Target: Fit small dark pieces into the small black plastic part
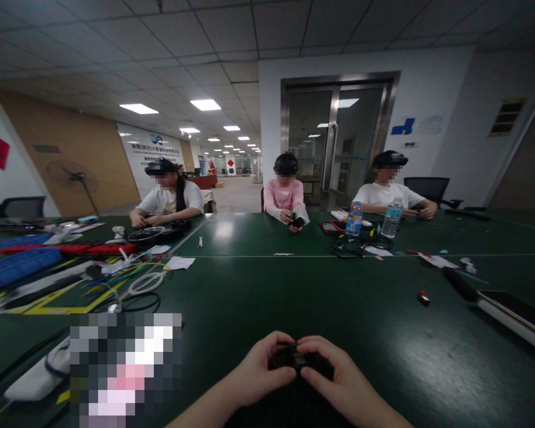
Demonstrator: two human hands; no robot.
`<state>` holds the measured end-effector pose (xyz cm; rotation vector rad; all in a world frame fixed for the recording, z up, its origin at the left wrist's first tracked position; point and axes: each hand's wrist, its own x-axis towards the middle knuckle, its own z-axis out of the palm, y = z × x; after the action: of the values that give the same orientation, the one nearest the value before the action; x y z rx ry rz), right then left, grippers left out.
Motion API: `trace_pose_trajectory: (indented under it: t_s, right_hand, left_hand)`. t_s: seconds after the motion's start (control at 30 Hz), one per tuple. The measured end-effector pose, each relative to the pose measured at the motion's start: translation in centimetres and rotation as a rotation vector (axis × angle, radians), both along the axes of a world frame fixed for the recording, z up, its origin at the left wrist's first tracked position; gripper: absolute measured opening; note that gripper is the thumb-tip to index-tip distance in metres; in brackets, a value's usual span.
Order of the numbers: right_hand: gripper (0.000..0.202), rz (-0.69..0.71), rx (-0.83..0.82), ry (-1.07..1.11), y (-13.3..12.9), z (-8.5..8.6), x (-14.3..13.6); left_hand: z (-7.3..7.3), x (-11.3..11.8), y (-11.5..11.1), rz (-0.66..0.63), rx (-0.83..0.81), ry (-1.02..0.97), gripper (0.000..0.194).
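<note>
A small dark object (pixel 299 360) is between my two hands, low over the near middle of the table; its kind is hard to make out. My left hand (pixel 267 362) curls around its left side, thumb at the front and fingers over the back. From the right, my right hand (pixel 327 365) grips it the same way. The fingertips of both hands almost meet above it, and they cover most of its outline.
The green table (pixel 232 291) stretches ahead. A power strip (pixel 40 368), cables (pixel 147 284) and a blue tray (pixel 20 267) lie left. To the right are a small red object (pixel 423 297) and bottles (pixel 391 219). Several people sit across, one in a pink top (pixel 284 195).
</note>
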<state>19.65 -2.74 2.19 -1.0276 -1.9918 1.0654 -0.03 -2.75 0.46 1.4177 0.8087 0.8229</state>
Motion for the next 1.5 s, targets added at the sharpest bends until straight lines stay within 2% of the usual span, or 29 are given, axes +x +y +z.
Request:
trace_pose_trajectory:
  t_s: [0.43, 1.13, 1.5]
  right_hand:
    - [0.020, 0.005, 0.007, -0.001, 0.03, -0.03, 0.06]
    - [0.021, 0.006, -0.007, -0.016, 0.05, -0.15, 0.07]
    - [0.019, 0.017, 0.008, -0.002, 0.09, -0.22, -0.06]
  left_hand:
    - [-0.16, -0.05, 0.10, -0.022, 0.021, -0.016, 0.041]
    - [0.48, 0.01, -0.11, -0.012, 0.011, 0.022, 0.041]
    - [-0.43, -0.06, 0.16, -0.015, 0.024, 0.004, 0.040]
